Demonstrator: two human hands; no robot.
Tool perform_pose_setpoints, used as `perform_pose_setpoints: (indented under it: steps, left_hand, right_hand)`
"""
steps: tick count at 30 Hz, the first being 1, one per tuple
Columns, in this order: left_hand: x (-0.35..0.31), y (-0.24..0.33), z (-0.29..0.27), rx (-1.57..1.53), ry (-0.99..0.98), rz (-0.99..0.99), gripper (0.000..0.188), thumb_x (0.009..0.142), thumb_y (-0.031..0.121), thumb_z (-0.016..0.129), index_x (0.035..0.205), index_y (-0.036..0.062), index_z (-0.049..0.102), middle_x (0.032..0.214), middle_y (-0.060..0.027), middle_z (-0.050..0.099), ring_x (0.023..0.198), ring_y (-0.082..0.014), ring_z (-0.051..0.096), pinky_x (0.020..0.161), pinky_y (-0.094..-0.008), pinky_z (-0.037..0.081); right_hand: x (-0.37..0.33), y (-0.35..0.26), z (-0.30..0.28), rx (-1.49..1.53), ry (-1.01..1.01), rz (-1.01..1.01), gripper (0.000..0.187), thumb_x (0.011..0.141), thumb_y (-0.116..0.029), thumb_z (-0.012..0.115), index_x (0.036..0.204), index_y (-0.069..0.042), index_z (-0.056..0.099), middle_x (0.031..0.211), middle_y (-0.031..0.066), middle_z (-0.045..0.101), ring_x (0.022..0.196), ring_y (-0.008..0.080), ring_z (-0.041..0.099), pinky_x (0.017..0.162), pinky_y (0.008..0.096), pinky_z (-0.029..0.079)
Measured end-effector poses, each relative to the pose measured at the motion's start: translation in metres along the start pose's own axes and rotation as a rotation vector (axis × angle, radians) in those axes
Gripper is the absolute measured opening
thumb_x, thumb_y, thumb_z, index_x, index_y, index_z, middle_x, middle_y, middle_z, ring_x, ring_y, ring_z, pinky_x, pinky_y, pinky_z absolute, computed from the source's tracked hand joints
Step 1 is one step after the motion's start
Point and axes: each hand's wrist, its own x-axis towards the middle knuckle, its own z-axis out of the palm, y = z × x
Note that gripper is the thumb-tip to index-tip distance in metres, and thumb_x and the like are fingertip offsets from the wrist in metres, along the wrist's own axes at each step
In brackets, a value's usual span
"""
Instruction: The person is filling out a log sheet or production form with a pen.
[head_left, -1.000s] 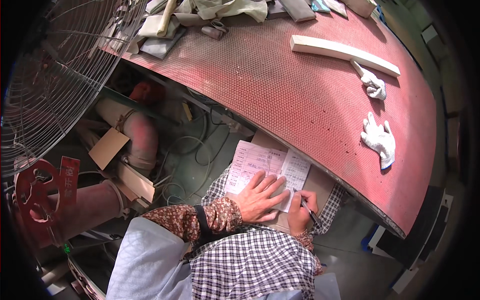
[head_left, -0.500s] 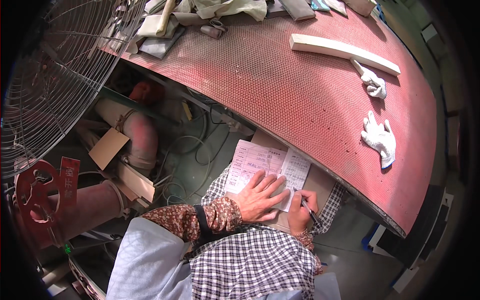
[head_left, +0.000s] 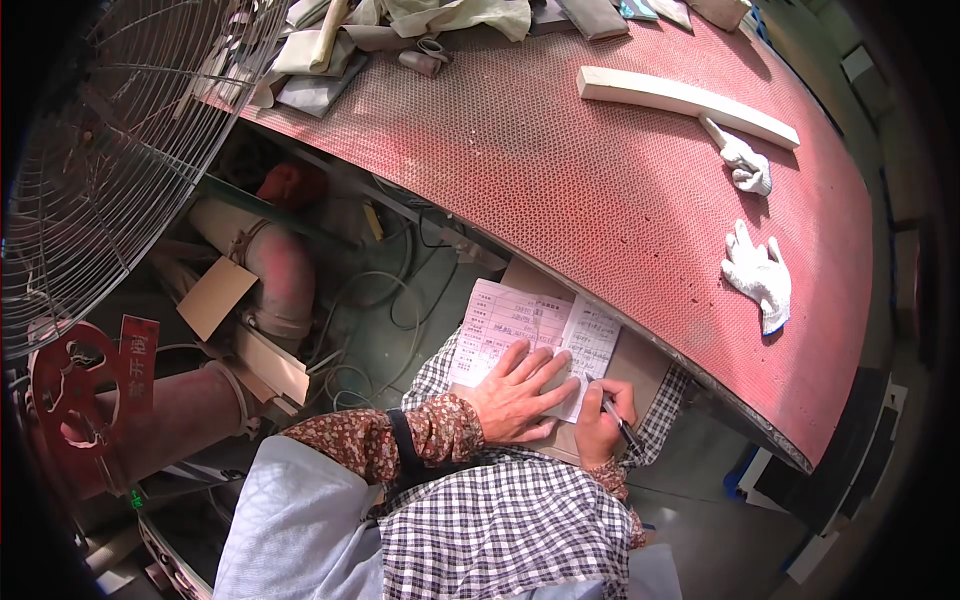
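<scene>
Bright patches and soft shadows crossed your red mesh-patterned tabletop [head_left: 560,180]; the grey floor [head_left: 690,510] beside it lay dim. Fisheye distortion bowed the long white bar [head_left: 690,103], blackness swallowed the corners, and writing on your pinkish-white paper form [head_left: 497,325] looked too small to read.

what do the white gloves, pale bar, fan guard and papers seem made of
White gloves: matte knitted fabric, perhaps cotton, from the soft surface and blue-edged cuffs.
Pale bar: possibly unpainted wood; its dull, plain faces leave this open.
Fan guard: likely metal, from its thin, glinting wires.
Papers: thin, matte paper, going by the flat sheets with ruled lines.
</scene>
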Motion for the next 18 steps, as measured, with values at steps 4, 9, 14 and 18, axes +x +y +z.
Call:
perform_pose_setpoints:
  steps: [4,9,14,18]
  left_hand:
    - [-0.0008,-0.0004,0.0026,0.017,0.017,-0.003,0.077,0.088,0.050,0.072,0.155,0.0198,0.047,0.161,-0.0179,0.041,0.141,-0.0380,0.046,0.120,-0.0634,0.029]
    - [-0.0010,-0.0006,0.0038,0.026,0.030,0.002,0.077,0.088,0.051,0.071,0.154,0.0195,0.048,0.161,-0.0171,0.042,0.141,-0.0371,0.045,0.120,-0.0626,0.029]
    - [-0.0016,-0.0006,0.0065,0.029,0.048,-0.006,0.077,0.087,0.051,0.071,0.154,0.0200,0.048,0.161,-0.0160,0.042,0.141,-0.0366,0.046,0.120,-0.0623,0.029]
    - [-0.0018,-0.0003,0.0071,0.020,0.041,-0.012,0.077,0.087,0.050,0.072,0.154,0.0202,0.048,0.161,-0.0157,0.043,0.141,-0.0367,0.047,0.121,-0.0623,0.029]
  right_hand:
    - [0.0005,-0.0029,-0.0004,-0.016,-0.003,0.003,0.012,0.096,-0.011,0.066,0.094,-0.001,0.063,0.081,0.0064,0.065,0.072,0.0140,0.059,0.066,0.0326,0.051]
    - [0.0000,0.0006,-0.0006,-0.016,-0.001,-0.012,0.011,0.096,-0.011,0.066,0.094,-0.001,0.063,0.081,0.0065,0.066,0.072,0.0143,0.060,0.067,0.0327,0.051]
    - [-0.0002,0.0015,-0.0004,-0.015,-0.005,-0.009,0.012,0.097,-0.011,0.066,0.094,-0.001,0.063,0.082,0.0065,0.066,0.073,0.0143,0.060,0.068,0.0328,0.051]
    - [-0.0008,0.0037,-0.0007,-0.032,-0.006,-0.012,0.012,0.097,-0.012,0.066,0.094,0.000,0.063,0.083,0.0063,0.066,0.074,0.0140,0.060,0.068,0.0328,0.051]
